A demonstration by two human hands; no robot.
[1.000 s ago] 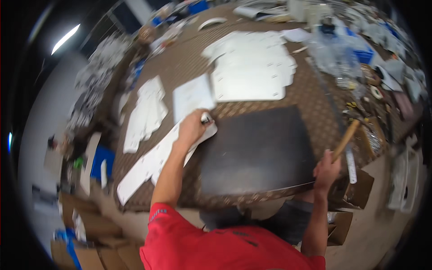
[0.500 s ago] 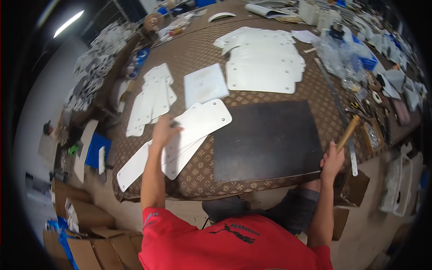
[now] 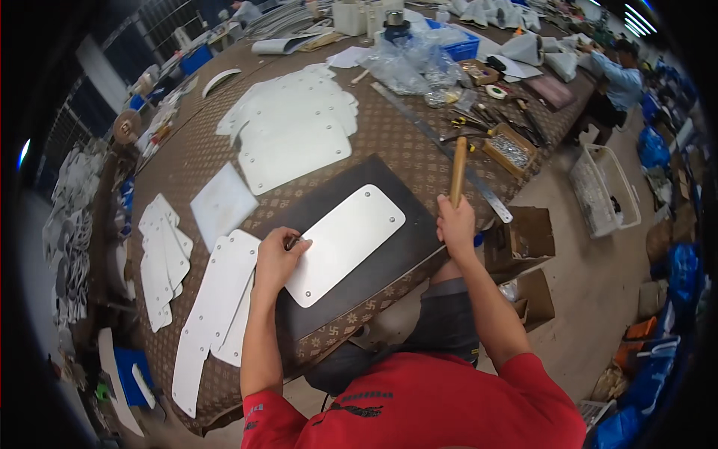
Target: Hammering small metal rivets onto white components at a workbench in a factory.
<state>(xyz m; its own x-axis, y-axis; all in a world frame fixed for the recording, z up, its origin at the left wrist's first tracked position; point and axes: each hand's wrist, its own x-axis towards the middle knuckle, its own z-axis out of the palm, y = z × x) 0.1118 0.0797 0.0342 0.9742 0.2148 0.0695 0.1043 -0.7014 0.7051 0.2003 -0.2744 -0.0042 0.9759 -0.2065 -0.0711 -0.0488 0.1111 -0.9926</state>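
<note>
A white panel (image 3: 348,243) with rounded corners lies slantwise on a black mat (image 3: 314,318). Small round metal fittings show at three of its corners. My left hand (image 3: 275,262) grips the panel's upper left corner, thumb on top; the fourth corner is hidden there. A dark spot between those fingers is too small to make out. In my right hand (image 3: 458,224), off the mat's right edge, is a wooden handle (image 3: 458,168) pointing up and away; its lower end is hidden in the fist. Overlapping white panels (image 3: 217,295) lie left of the mat.
Beyond are a whitish square slab (image 3: 223,200), small white strips (image 3: 161,258) and a large white stack (image 3: 295,142). A metal ruler (image 3: 479,187), a box of small metal parts (image 3: 511,150) and pliers (image 3: 464,127) lie right. A co-worker (image 3: 621,78) sits far right.
My left hand has moved right from the pile, bringing a white panel onto the black mat. The view has turned right. The wooden handle stays in my right hand, now more upright.
</note>
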